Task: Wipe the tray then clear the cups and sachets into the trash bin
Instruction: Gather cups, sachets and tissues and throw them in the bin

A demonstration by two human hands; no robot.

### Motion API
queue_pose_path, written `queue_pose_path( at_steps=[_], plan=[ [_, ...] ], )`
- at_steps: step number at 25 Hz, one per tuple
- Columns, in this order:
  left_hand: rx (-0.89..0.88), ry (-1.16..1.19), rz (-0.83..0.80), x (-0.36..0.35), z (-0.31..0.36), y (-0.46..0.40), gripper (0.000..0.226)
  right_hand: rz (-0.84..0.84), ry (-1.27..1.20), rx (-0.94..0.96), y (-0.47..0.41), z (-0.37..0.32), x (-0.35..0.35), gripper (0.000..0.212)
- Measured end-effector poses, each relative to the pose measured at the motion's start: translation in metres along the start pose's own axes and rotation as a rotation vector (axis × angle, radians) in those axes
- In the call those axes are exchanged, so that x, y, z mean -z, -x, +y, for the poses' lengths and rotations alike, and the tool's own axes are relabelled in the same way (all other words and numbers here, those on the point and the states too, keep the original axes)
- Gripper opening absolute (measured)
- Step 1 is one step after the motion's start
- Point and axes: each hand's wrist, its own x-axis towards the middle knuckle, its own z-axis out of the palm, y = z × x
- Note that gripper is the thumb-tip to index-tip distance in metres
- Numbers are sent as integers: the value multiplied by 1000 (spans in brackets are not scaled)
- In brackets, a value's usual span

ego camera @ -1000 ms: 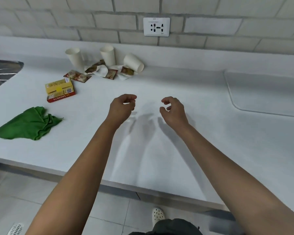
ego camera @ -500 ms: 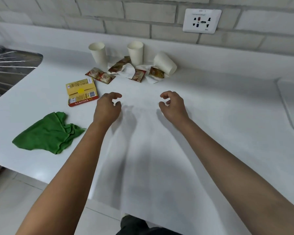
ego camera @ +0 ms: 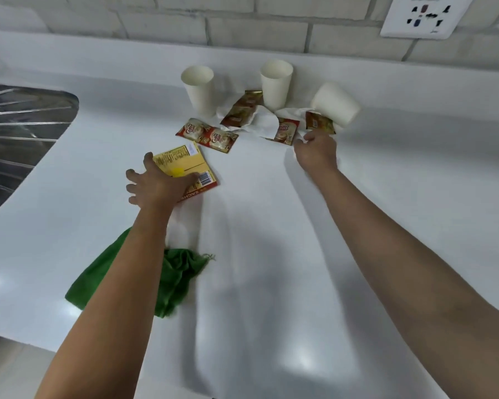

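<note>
Reaching forward from where they hovered a moment ago over bare tabletop (ego camera: 271, 254), both hands have now arrived at the clutter, which suggests clearing is starting while no tray or trash bin is in view. At nine o'clock a metal sink (ego camera: 18, 125) runs off the edge. Toward seven o'clock the green cloth (ego camera: 176, 280) lies crumpled and untouched under the left forearm, so wiping does not look begun. The left hand (ego camera: 153, 182) rests on the near corner of the yellow sachet box (ego camera: 185, 165), its fingers (ego camera: 149, 162) spread wide and flat, gripping nothing yet. At eleven o'clock one paper cup (ego camera: 199, 87) stands upright, with a pair of joined creamer sachets (ego camera: 206, 135) just in front of it. At twelve o'clock a second cup (ego camera: 275, 82) stands upright among brown sachets (ego camera: 242, 110) and crumpled white tissue (ego camera: 260, 120). At one o'clock a third cup (ego camera: 336, 106) lies on its side, a brown sachet (ego camera: 319, 122) touching it. The right hand (ego camera: 317, 152) sits just before that sachet with its fingers (ego camera: 308, 138) curled narrow at the tissue's edge; whether they already pinch anything I cannot tell. A wall socket (ego camera: 424, 15) sits at two o'clock.
</note>
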Motion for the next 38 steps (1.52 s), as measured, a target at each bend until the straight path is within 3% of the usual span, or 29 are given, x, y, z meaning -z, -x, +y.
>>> queue_pose_path(
  at_steps=[4,7,13,19,27,31,38],
  plan=[
    [-51,-41,-72,-2,-1,-19,114,69,91,-115,-23,-13,-25,28],
    [-71,15,-140,-2,0,-31,122,128,248,-218,-31,-18,-38,53],
    [-19,82,-218,5,-3,-52,137,197,325,-263,-36,-17,-50,60],
    [-1,89,-245,6,-7,-56,128,179,52,-208,-29,-7,-41,39],
    [-183,435,-416,15,9,-25,75,214,-397,-128,11,3,-12,24],
    [-156,634,-495,14,34,4,70,198,-383,-117,38,14,17,13],
    [-330,641,-651,-21,91,121,78,303,-483,-186,112,73,142,14]
  ],
)
